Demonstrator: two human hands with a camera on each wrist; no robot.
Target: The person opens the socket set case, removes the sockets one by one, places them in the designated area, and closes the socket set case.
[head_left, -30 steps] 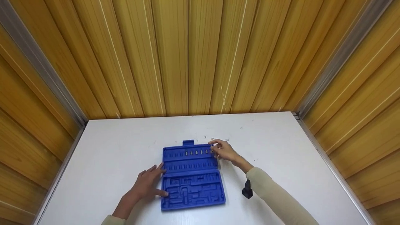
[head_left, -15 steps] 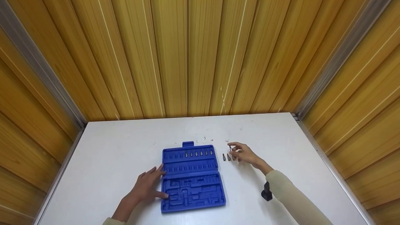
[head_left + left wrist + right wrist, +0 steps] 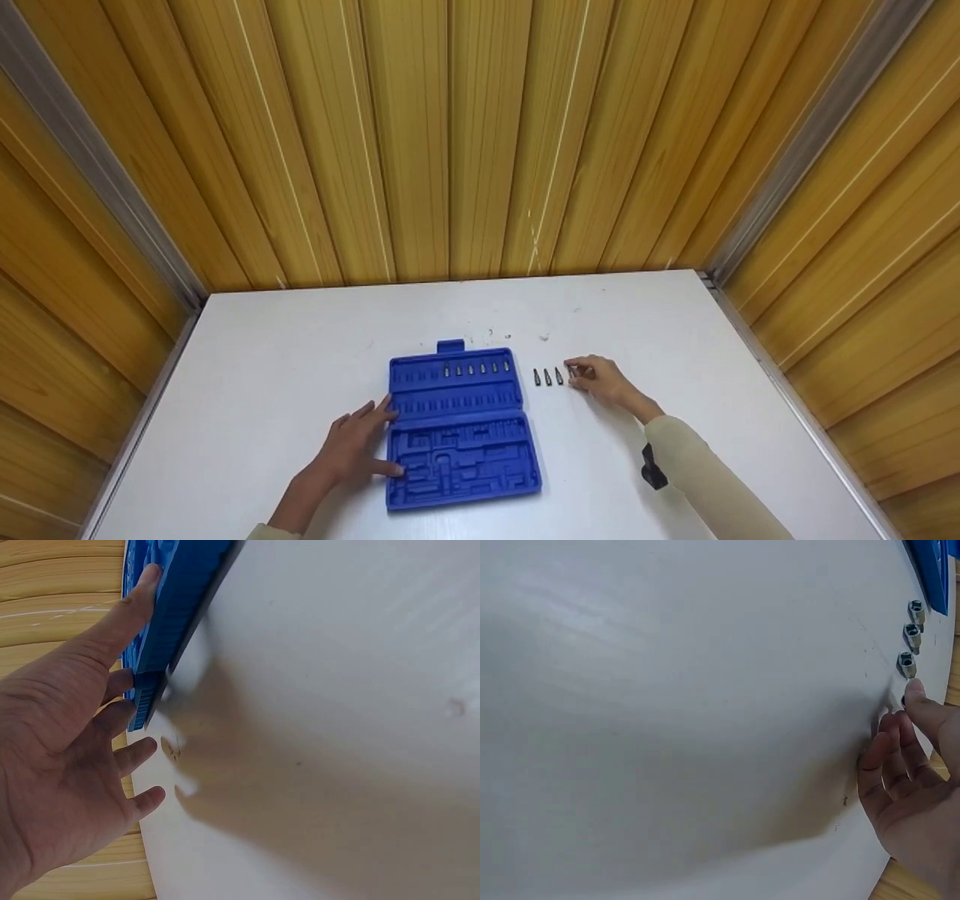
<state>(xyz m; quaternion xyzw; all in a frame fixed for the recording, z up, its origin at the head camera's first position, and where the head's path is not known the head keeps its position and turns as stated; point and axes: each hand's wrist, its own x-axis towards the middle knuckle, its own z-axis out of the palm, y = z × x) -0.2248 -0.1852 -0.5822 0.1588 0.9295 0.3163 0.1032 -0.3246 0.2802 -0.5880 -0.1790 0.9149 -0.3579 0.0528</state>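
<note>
The blue plastic socket case (image 3: 463,403) lies unfolded on the table, with several small metal bit sockets (image 3: 482,370) in its far row. My left hand (image 3: 351,444) rests at the case's left edge, its thumb on the near half and its fingers spread; the left wrist view shows the thumb over the blue rim. Right of the case, three bit sockets (image 3: 547,377) lie side by side. My right hand (image 3: 606,384) pinches another bit socket (image 3: 573,371) at the right end of that row. In the right wrist view the fingers mostly hide it.
The white table (image 3: 285,352) bears small dark marks beyond the case. Wood-patterned walls (image 3: 480,150) stand behind and on both sides, with metal strips (image 3: 757,202) at the corners. A black device (image 3: 654,469) hangs by the right sleeve.
My right hand has moved from the case's far right corner to the row on the table, then slightly right and nearer with a bit socket. The left hand has stayed in place.
</note>
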